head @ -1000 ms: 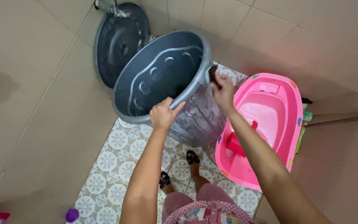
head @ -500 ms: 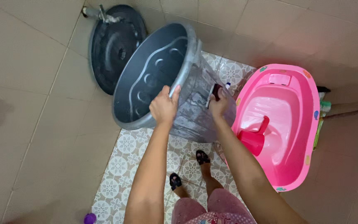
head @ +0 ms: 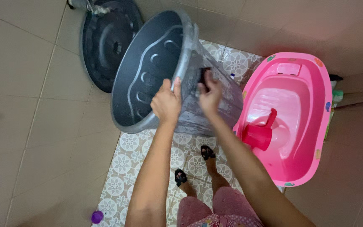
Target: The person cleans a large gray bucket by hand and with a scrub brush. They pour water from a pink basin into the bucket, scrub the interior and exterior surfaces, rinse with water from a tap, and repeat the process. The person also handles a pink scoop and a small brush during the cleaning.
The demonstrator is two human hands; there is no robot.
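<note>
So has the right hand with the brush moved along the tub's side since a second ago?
Yes. The right hand with the dark brush has shifted along the grey tub wall towards the rim, closer to the left hand gripping it.

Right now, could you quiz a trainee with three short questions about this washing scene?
1. True or false: the left hand grips the rim of the tilted grey bin.
2. What does the right hand press against the bin's outer wall? A) a dark brush B) a sponge C) a cloth
3. What lies inside the pink tub?

Key: 1 true; 2 A; 3 a pink scoop.
</note>
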